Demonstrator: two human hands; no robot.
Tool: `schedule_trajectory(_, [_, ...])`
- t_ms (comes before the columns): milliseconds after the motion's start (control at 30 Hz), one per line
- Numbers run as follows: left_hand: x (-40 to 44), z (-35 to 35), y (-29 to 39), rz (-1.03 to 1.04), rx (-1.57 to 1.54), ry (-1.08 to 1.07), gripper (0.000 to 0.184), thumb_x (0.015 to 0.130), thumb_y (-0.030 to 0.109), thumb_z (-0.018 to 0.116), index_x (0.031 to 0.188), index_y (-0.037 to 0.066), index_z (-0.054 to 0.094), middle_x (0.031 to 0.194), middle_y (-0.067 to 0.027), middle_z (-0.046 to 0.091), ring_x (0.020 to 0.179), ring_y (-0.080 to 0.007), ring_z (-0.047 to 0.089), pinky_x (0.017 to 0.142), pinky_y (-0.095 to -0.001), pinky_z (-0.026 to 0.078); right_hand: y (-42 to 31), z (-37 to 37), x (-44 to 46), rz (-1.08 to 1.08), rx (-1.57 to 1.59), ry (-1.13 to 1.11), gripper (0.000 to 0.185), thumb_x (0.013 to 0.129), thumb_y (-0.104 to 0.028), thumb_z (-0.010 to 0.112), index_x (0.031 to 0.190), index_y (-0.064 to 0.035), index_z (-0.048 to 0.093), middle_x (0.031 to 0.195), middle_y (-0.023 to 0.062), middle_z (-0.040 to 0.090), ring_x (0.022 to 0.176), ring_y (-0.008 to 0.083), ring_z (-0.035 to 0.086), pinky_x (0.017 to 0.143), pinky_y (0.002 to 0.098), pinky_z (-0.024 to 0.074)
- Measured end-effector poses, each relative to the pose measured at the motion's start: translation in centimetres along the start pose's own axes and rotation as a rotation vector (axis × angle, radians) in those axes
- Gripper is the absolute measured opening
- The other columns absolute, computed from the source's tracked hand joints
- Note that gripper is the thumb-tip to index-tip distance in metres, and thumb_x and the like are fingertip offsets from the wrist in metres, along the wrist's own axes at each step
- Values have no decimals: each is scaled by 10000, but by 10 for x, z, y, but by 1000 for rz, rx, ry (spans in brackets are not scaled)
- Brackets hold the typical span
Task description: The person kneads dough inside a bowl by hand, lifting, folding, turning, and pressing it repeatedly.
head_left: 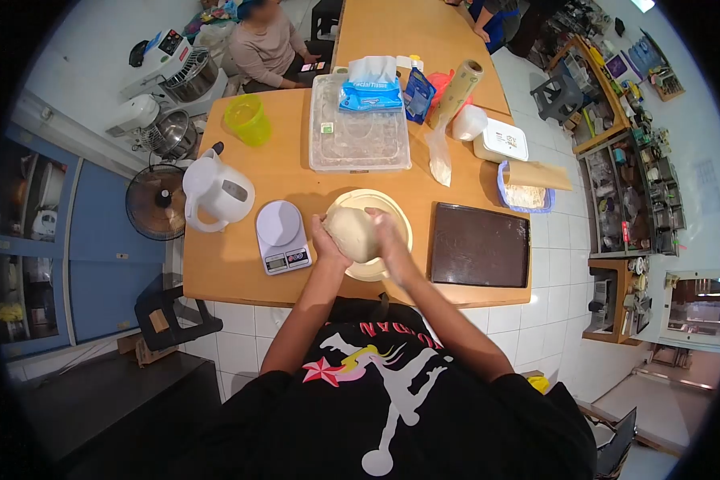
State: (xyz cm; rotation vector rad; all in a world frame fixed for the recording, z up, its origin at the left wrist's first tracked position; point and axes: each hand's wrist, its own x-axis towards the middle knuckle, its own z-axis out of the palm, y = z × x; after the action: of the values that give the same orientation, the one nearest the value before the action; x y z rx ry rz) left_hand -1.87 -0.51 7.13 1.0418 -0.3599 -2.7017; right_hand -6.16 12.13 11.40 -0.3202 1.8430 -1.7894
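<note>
On the table (284, 180), we had the cream bowl (405, 226), its inside partly hidden, and off to its right a blue basket (528, 210) of whitish powder. Over the bowl was the dough (350, 232), which we judged soft, fairly heavy and best cradled underneath; our left hand (330, 244) and blurred right hand (386, 234) had their grip clamped around its sides.

Counts, clock from the bowl: 1 bowl (407, 234), 1 dough ball (354, 233) at center. 1 scale (281, 224) at 9. 1 pitcher (221, 190) between 9 and 10. 1 green cup (249, 120) between 10 and 11. 1 clear box (358, 142), 1 tissue pack (370, 96) at 12. 1 film roll (461, 86) at 1. 1 lidded tub (502, 142) at 2. 1 dark tray (481, 245) at 3.
</note>
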Motion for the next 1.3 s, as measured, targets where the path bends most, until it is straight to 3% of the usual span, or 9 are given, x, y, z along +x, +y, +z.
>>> schedule_trajectory(67, [12, -15, -8, 70, -10, 37, 519, 847, 526, 400, 1047, 89, 598, 1020, -125, 653, 918, -308, 654, 820, -481, 537, -3, 24, -16, -238, -266, 263, 454, 968, -405, 490, 1212, -28, 563, 1169, 200, 591, 1082, 294, 559, 940, 377, 421])
schedule_trajectory(167, [15, -24, -9, -130, -122, -443, 693, 851, 633, 385, 1187, 55, 569, 1149, -148, 621, 1030, -341, 620, 891, -494, 511, -28, 21, -7, -204, -341, 313, 402, 936, -360, 558, 1083, 9, 623, 959, 188, 661, 875, 289, 621, 844, 389, 466])
schedule_trajectory(300, [2, -13, 5, -276, -160, -578, 723, 851, 654, 424, 1268, 75, 543, 1211, -158, 606, 1111, -361, 586, 965, -540, 457, -45, 10, 12, 47, -224, 140, 351, 957, -295, 534, 925, 38, 642, 806, 94, 655, 716, 189, 618, 703, 324, 495])
schedule_trajectory(433, [4, -15, 9, -246, 7, -529, 632, 881, 595, 446, 1235, 85, 561, 1162, -145, 633, 1043, -339, 627, 905, -521, 504, -20, 1, 39, 411, 393, -65, 338, 916, -342, 572, 919, -6, 616, 771, 81, 617, 678, 182, 626, 576, 326, 520])
schedule_trajectory(567, [57, -66, -5, -186, 98, -395, 505, 914, 421, 472, 1261, 58, 530, 974, -109, 651, 841, -271, 675, 770, -432, 571, -18, -6, 38, 538, 307, -143, 340, 913, -348, 573, 976, -15, 602, 836, 94, 625, 693, 192, 635, 625, 338, 543])
schedule_trajectory(767, [-18, 22, 5, 146, 175, -279, 549, 919, 396, 465, 1317, 19, 490, 1082, -119, 615, 1001, -235, 626, 895, -367, 516, -18, -6, 28, 455, 341, -236, 466, 943, -495, 480, 1012, -49, 595, 900, 104, 622, 774, 200, 642, 699, 338, 548])
schedule_trajectory(933, [-37, 30, 4, -45, 152, -508, 615, 924, 483, 371, 1332, 36, 483, 1206, -136, 592, 1096, -241, 597, 956, -383, 485, -14, -4, 43, 246, 186, -114, 680, 950, -655, 270, 1084, -65, 580, 1010, 141, 618, 926, 238, 633, 814, 365, 517])
schedule_trajectory(1067, [-19, 10, -3, -80, 115, -607, 602, 916, 499, 343, 1268, 49, 532, 1125, -136, 637, 1017, -262, 642, 904, -418, 520, -2, 3, 60, -179, -531, 471, 561, 998, -522, 303, 1132, -28, 533, 1070, 211, 581, 1071, 319, 546, 979, 395, 389])
schedule_trajectory(1300, [6, -14, -1, -42, -131, -585, 666, 858, 600, 369, 1217, 75, 565, 1121, -144, 645, 996, -310, 647, 865, -484, 535, -14, -5, 55, 13, -124, 18, 500, 1000, -423, 373, 1220, 8, 500, 1177, 227, 535, 1122, 316, 511, 998, 382, 366])
